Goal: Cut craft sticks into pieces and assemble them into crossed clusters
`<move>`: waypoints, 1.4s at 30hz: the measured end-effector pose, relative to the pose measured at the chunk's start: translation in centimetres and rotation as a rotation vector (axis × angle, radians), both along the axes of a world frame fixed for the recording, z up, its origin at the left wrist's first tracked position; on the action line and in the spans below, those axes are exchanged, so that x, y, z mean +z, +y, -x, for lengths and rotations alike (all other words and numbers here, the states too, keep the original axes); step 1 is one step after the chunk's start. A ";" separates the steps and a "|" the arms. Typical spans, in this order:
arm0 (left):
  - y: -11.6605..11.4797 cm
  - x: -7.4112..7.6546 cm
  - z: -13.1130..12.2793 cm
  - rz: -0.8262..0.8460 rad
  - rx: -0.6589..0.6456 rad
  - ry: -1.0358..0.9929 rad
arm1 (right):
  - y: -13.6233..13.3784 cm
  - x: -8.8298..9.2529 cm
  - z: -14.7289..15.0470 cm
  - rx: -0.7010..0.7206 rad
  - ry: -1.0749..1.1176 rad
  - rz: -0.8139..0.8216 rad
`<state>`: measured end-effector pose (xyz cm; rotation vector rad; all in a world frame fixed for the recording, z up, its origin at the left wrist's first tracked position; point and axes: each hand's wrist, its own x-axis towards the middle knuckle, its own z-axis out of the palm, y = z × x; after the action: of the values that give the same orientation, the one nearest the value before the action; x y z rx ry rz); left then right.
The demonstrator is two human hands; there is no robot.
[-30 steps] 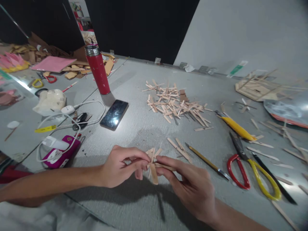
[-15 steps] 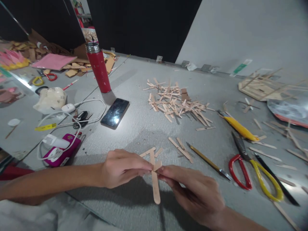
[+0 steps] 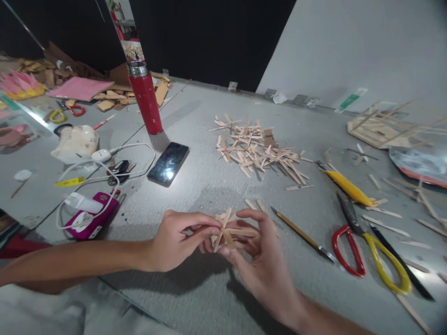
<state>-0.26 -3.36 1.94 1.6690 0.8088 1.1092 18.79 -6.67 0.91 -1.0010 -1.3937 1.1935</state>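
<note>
My left hand (image 3: pixel 178 242) and my right hand (image 3: pixel 260 263) meet near the table's front edge, both pinched on a small cluster of crossed wooden craft sticks (image 3: pixel 226 229) held just above the grey table (image 3: pixel 195 186). The left fingertips grip its left side. The right hand's fingers curl round its right side, palm turned up. A few loose sticks (image 3: pixel 260 205) lie on the table just behind the hands. A big pile of cut sticks (image 3: pixel 256 151) lies further back in the middle.
Right of the hands lie a pencil (image 3: pixel 302 235), red-and-yellow scissors (image 3: pixel 370 246) and a yellow utility knife (image 3: pixel 349 187). A black phone (image 3: pixel 168 164) and red flask (image 3: pixel 145 97) stand at the left, with white cables (image 3: pixel 104 170) and a magenta box (image 3: pixel 91 217). A stick frame (image 3: pixel 380 128) sits far right.
The long stick that hung down between my hands is now turned up into the cluster. My right hand has rolled palm up and curled its fingers round the sticks.
</note>
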 end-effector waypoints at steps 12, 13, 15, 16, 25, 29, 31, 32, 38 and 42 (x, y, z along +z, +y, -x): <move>-0.1 -0.5 -0.4 0.264 -0.016 -0.045 | 0.3 -1.9 0.2 0.030 0.091 -0.011; -0.1 -0.5 -0.4 0.283 -0.023 -0.068 | 0.3 -2.1 0.1 0.031 0.077 -0.073; -0.1 -0.5 -0.5 0.299 -0.026 -0.104 | 0.4 -2.5 0.0 0.025 0.032 -0.176; -0.1 -0.5 -0.5 0.295 -0.022 -0.113 | 0.4 -2.7 -0.1 0.021 0.005 -0.216; -0.4 -0.9 -0.6 0.235 -0.030 -0.079 | 1.0 -2.6 -0.7 -0.072 -0.148 -0.371; -0.5 -1.0 -0.6 0.244 -0.035 -0.053 | 1.5 -2.6 -0.7 -0.094 -0.146 -0.487; -0.5 -0.7 -0.6 0.293 -0.046 -0.051 | 1.5 -2.6 -0.6 -0.081 -0.128 -0.484; -0.5 -0.5 -0.6 0.322 -0.053 -0.055 | 1.4 -2.5 -0.6 -0.070 -0.119 -0.457; -0.5 0.2 -0.8 0.420 -0.064 -0.094 | 0.9 -2.4 -0.6 -0.019 -0.040 -0.241; -0.5 0.0 -0.7 0.422 -0.056 -0.098 | 1.0 -2.6 -0.6 -0.040 -0.030 -0.214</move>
<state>0.47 -3.87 1.93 1.2677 0.8591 0.8994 19.43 -5.62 -1.73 -0.8941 -1.4834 0.9805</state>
